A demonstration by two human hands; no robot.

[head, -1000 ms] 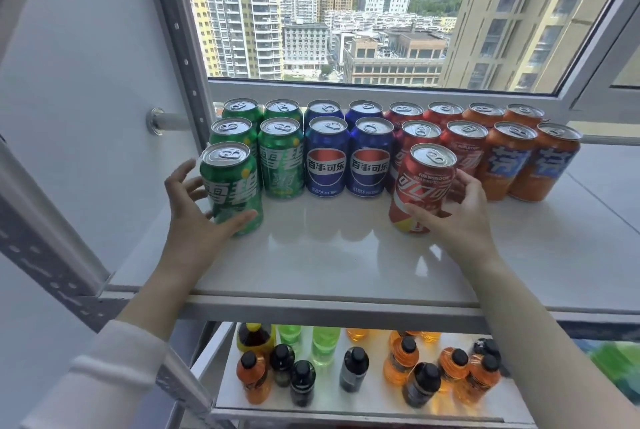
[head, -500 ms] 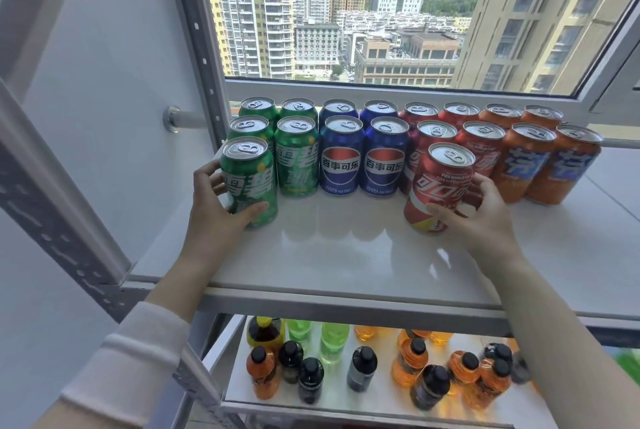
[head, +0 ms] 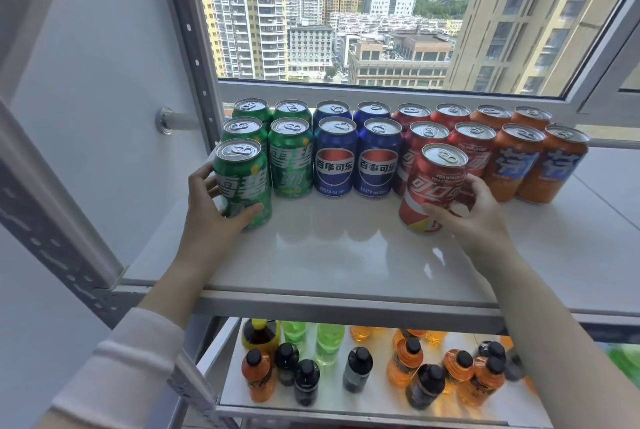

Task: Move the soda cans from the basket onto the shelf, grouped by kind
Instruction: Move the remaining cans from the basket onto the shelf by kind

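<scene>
On the white shelf (head: 346, 255) stand rows of cans by kind: green at the left, blue cans (head: 334, 160) beside them, red, then orange cans (head: 516, 162) at the right. My left hand (head: 207, 210) grips a green can (head: 242, 182) standing in front of the green rows. My right hand (head: 474, 217) holds a red can (head: 433, 186), which stands a little tilted in front of the red rows. The basket is out of view.
A grey perforated shelf post (head: 52, 207) runs along the left. A window frame (head: 381, 89) sits right behind the cans. The lower shelf (head: 377, 404) carries several drink bottles. White wall lies to the left.
The view shifted so the cans sit further right in frame. Both hands stay on their cans, which have barely moved on the shelf.
</scene>
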